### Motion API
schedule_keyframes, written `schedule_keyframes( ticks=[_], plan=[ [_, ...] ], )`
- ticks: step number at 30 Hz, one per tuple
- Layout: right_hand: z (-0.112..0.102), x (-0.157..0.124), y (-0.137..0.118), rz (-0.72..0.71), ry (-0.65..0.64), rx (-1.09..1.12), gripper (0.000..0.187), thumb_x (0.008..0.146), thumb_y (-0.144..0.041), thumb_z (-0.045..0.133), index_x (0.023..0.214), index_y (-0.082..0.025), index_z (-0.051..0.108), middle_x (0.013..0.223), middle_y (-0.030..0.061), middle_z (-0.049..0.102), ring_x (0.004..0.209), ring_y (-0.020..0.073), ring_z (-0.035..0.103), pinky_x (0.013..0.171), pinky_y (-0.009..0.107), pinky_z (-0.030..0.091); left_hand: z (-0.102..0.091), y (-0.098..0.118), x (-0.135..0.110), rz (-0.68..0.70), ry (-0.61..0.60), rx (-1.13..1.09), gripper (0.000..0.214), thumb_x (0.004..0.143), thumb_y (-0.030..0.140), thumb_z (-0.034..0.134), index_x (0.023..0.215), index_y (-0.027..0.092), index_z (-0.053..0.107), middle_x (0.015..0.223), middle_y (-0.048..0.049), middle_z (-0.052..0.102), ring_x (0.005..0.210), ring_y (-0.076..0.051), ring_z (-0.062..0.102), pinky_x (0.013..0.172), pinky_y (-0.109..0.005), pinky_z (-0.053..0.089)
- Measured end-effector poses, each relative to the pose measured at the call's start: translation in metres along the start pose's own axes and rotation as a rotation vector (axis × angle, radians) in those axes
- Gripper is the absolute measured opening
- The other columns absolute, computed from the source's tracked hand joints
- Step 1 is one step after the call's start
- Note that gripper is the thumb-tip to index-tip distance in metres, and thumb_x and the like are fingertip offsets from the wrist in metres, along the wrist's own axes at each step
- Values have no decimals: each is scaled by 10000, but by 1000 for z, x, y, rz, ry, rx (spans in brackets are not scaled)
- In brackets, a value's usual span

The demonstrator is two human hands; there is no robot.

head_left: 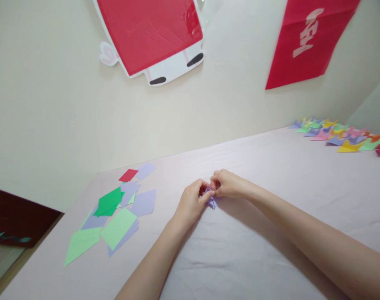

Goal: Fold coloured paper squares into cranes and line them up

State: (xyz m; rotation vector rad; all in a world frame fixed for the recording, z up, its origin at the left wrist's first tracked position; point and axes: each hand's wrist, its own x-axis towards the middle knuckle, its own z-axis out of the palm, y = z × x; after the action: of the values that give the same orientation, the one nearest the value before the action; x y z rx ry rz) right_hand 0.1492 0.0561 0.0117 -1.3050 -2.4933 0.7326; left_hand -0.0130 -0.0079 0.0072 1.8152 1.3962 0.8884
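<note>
A small piece of folded purple paper is held between my two hands, just above or on the pale cloth surface. My left hand pinches it from the left, thumb and fingers closed. On the other side, my right hand has its fingertips closed on the paper's upper part. My fingers cover much of the paper, so its full folded shape is hidden.
To the left lie loose paper sheets: light green, dark green, purple and red. Several colourful folded paper figures stand at the far right. Behind is a wall with red decorations.
</note>
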Motion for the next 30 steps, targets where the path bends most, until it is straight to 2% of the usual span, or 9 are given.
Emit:
schedule_keyframes(
  ticks=[9,11,14,17,19,21,25,27,30],
  plan=[
    [6,-9,3,-45,80,62,112,640,-147,722,606,-201,630,699,12,620,754,189,566,661,264,402,7,0,0,39,64,9,169,888,228,504,810,191,650,776,-21,664,706,-160,615,660,-246,438],
    [9,-12,3,-58,117,92,135,655,-144,717,606,-199,603,696,6,609,753,185,554,676,270,399,7,0,-1,37,75,5,168,894,236,504,812,190,642,807,-27,667,748,-167,621,702,-260,454],
    [14,-18,2,-69,220,159,151,729,-145,654,641,-201,546,718,-3,589,773,174,542,697,270,402,8,0,0,-8,190,-19,99,869,263,569,896,185,623,927,-52,672,873,-191,627,809,-306,475],
    [19,-21,4,-89,390,359,157,786,-192,604,666,-208,504,725,-13,552,738,158,517,671,264,402,12,3,2,-156,295,-203,277,836,298,643,1068,167,568,1070,-103,665,951,-207,638,851,-337,493],
    [22,-21,4,-97,455,485,157,795,-223,598,673,-211,498,723,-16,541,709,154,498,649,263,398,15,6,3,-262,264,-417,360,831,290,651,1143,157,532,1068,-115,680,943,-199,658,835,-324,505],
    [22,-21,4,-87,455,523,151,801,-230,589,681,-214,499,718,-15,542,700,155,490,641,266,395,18,8,4,-320,197,-600,364,822,262,641,1153,151,537,1020,-101,700,911,-185,673,819,-304,513],
    [20,-22,-1,-132,473,365,109,805,-191,585,725,-217,517,728,-1,553,745,180,502,678,287,397,25,7,4,-307,170,-703,294,779,156,593,1072,137,576,939,-87,714,824,-175,681,784,-301,532],
    [18,-24,-4,-193,492,217,59,809,-170,589,811,-215,551,764,16,574,778,196,511,706,300,396,26,4,3,-269,170,-637,292,773,126,560,1063,141,578,903,-82,716,796,-181,679,757,-307,537],
    [16,-24,-6,-250,494,60,89,826,-156,574,891,-215,587,799,38,610,786,205,532,717,305,393,27,2,2,-179,131,-481,223,793,145,541,1005,162,609,896,-66,710,814,-182,669,708,-272,522]
  ],
)
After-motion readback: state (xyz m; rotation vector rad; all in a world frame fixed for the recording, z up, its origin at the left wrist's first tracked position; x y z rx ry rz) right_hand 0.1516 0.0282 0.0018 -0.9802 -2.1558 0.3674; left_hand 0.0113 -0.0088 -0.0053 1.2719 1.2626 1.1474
